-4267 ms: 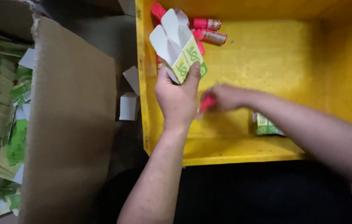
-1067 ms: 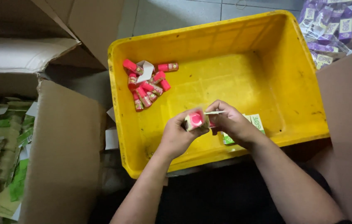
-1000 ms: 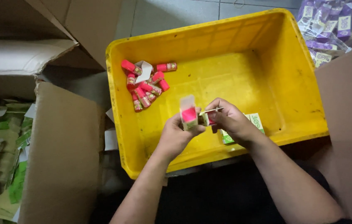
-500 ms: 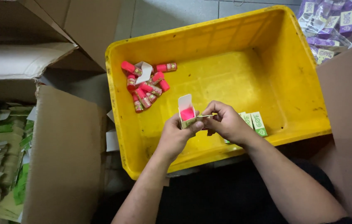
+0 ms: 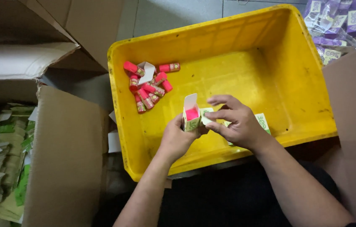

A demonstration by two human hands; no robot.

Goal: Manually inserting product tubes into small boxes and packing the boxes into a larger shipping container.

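At the far left an open cardboard box (image 5: 56, 159) holds a loose heap of flattened green-and-white cartons (image 5: 1, 168), thin card that looks bent and crumpled. Next comes the yellow plastic bin (image 5: 304, 84); in its upper left corner lies a cluster of short pink tubes (image 5: 148, 88) with printed bands, and one opened white carton (image 5: 146, 72) rests among them. Near the bin's front wall the left hand (image 5: 176, 138) is closed around the lower part of a small carton (image 5: 191, 117), white and green, upright, its top flap standing open and a pink tube end showing inside. It looks light and easily crushed, so it is best held by its side walls low down, as the fingers have it, not by the flap. The right hand (image 5: 236, 124) sits just beside it, fingers partly spread, thumb and forefinger pinching a side flap of the carton. Under that hand lie more green-and-white cartons (image 5: 263, 122) on the bin floor. At the top right, outside the bin, lies a pile of purple-and-white packets (image 5: 337, 25), and a brown cardboard flap (image 5: 354, 126) fills the right edge.
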